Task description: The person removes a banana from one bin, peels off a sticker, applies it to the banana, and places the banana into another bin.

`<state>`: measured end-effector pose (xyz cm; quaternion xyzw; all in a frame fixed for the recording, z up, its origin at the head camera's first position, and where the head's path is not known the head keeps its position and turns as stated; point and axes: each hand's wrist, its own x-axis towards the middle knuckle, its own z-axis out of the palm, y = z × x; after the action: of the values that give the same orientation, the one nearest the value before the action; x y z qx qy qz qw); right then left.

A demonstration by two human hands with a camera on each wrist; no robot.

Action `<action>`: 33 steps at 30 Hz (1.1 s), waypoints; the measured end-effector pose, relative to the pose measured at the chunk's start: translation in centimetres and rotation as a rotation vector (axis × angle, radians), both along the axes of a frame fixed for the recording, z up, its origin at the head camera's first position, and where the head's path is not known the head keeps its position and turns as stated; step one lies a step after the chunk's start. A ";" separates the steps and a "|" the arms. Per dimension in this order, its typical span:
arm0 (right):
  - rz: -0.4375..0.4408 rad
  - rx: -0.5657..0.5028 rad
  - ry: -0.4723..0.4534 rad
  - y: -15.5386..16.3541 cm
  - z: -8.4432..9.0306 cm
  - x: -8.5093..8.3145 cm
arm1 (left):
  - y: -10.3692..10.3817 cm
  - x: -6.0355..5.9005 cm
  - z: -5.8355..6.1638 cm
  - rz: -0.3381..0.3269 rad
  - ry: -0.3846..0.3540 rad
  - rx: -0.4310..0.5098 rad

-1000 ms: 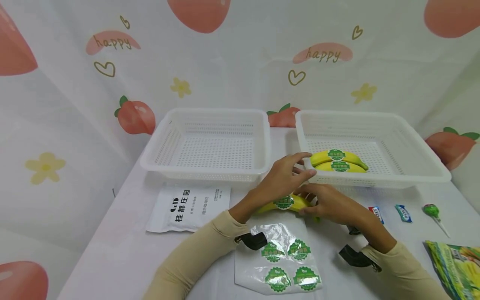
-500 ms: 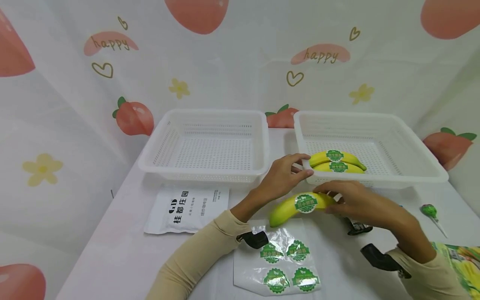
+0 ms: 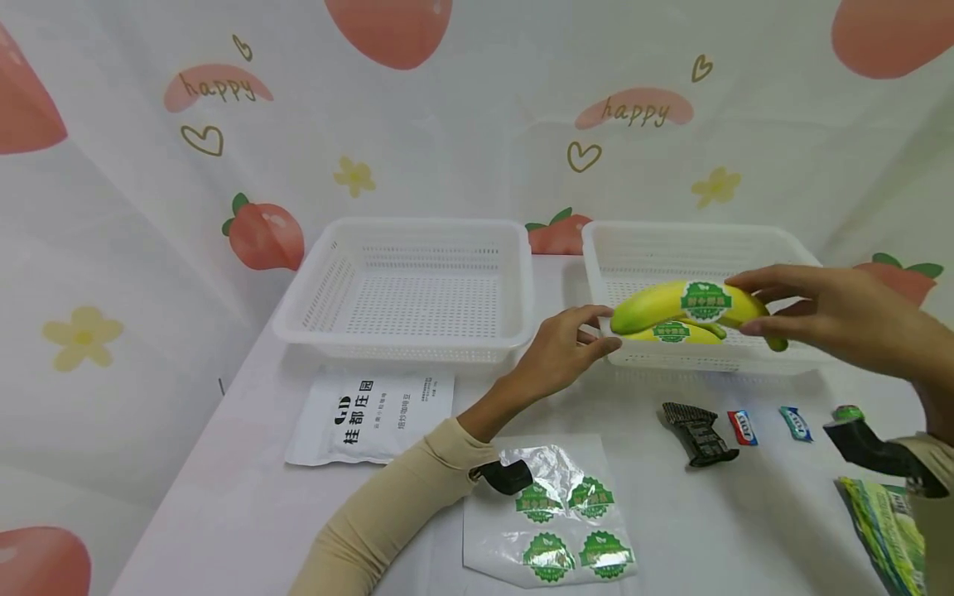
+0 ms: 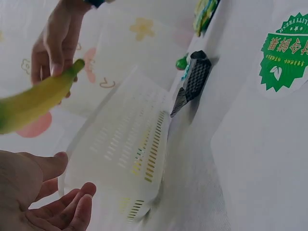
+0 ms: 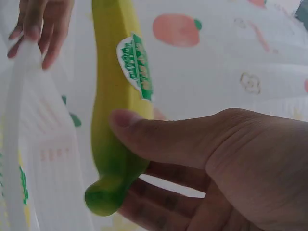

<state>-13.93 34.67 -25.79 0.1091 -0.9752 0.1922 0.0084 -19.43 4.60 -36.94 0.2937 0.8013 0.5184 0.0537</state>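
Observation:
Over the near side of the right white basket (image 3: pixel 745 356), my right hand (image 3: pixel 842 319) holds a yellow banana (image 3: pixel 656 306) between thumb and fingers near its stem end. The banana bears a round green sticker (image 3: pixel 706 301); its far tip points left. Bananas with the same sticker lie inside the basket, where one banana (image 3: pixel 693 334) shows below the held one. At the basket's front left corner, my left hand (image 3: pixel 559 348) has its thumb and fingers loosely apart. Its fingertips overlap the rim in the head view, and a gap shows between thumb and fingers in the left wrist view.
A sheet of several green stickers (image 3: pixel 551 513) lies in front. Left of it are a white printed pouch (image 3: pixel 373 418) and another white basket (image 3: pixel 402 343). To the right lie a dark packet (image 3: pixel 699 434), two small candies (image 3: pixel 742 428), a lollipop (image 3: pixel 848 412) and a green-yellow bag (image 3: pixel 883 530).
My right hand has lifted the banana off the table beside the sticker sheet and carried it up and right over the basket. My left hand has stayed almost still by the corner.

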 end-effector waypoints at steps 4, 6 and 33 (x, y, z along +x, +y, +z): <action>-0.028 -0.003 -0.028 1.0 0.7 -3.1 | -0.2 0.0 0.0 -0.007 -0.013 -0.001; -0.030 0.003 -0.045 1.5 0.9 -4.8 | -0.2 0.0 0.0 -0.010 -0.017 0.003; 0.001 -0.046 -0.360 3.5 -4.1 -15.5 | 0.0 0.0 -0.1 -0.007 -0.048 0.028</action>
<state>-29.46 38.14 -29.88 0.0732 -0.9563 0.2310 -0.1637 -19.41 4.64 -37.00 0.2847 0.7915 0.5363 0.0704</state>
